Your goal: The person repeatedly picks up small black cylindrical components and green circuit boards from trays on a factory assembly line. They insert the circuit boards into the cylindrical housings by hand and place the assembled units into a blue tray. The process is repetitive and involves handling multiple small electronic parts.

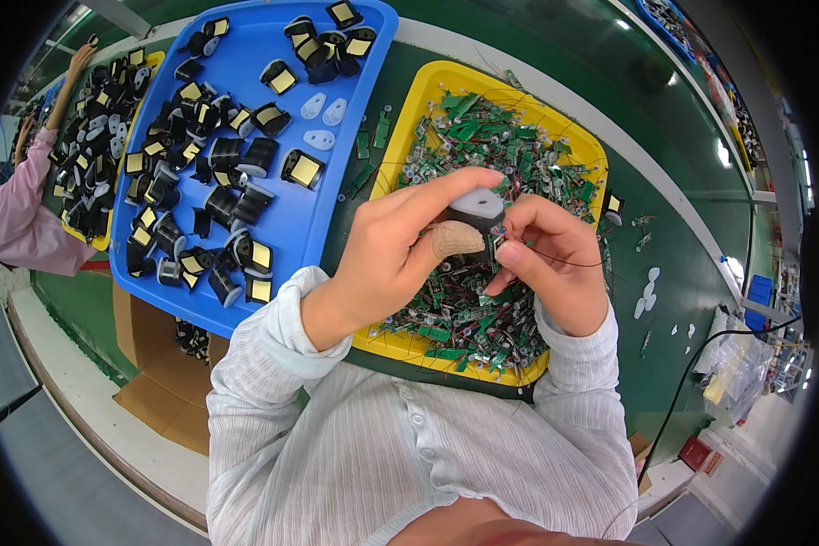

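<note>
White buttoned shirt (373, 446); pinching grey-capped black housing (478, 209) with left hand (382, 241), dark wire (581, 265) with right hand (560, 250), above yellow tray (405, 347).

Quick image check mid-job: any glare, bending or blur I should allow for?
Head view: bright light overall, with small glare spots on the green surface at upper right; the white strip beyond the trays curves with lens distortion; the fingers and grey-topped black housing look fairly sharp; the pink sleeve near the left rim looks somewhat softer.
</note>
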The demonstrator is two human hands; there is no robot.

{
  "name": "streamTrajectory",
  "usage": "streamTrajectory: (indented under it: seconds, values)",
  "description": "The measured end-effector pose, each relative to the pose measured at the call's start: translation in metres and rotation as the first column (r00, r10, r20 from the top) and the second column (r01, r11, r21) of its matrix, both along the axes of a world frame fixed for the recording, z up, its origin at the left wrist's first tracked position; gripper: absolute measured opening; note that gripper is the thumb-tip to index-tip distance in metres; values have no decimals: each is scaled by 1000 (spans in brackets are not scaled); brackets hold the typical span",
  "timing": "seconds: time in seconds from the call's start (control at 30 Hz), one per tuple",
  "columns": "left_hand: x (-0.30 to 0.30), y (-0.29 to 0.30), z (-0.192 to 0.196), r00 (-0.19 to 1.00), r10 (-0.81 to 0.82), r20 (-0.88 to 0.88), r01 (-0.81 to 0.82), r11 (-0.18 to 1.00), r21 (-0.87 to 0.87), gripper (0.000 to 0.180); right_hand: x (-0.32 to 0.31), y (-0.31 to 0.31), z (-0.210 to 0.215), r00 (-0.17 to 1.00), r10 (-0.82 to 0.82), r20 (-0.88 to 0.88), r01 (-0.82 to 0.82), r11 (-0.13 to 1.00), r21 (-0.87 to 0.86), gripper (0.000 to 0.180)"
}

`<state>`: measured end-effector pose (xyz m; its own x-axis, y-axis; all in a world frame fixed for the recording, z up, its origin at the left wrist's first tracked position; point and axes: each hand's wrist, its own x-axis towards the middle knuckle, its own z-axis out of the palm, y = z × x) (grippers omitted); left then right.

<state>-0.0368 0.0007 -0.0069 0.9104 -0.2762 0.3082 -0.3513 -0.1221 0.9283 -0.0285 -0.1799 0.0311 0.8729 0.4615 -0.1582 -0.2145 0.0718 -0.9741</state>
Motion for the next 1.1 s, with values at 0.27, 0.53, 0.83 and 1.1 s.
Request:
streamTrajectory:
  seconds: [0.27, 0.53, 0.83, 1.1]
  values:
    - [3, -6, -1, 973, -178, -146, 121, 936, -331, 46, -11, 13, -6, 634, 171, 754, 369, 790, -490, 20]
    - [0, 4, 8, 993, -121, -1, 121, 993, -1, 51, -18, 9, -2, 747, 129, 653, 284, 825, -489, 16]
    - [-8, -9, 21, 996, 50, 71, -44, 995, -86, 39, -20, 9, 6, 738, 65, 671, 243, 903, -355, 15]
    - [0, 2, 62, 999, -5, 53, 6, 1000, -17, 43, 4, -4, 39, 752, 214, 623, 35, 931, -363, 8]
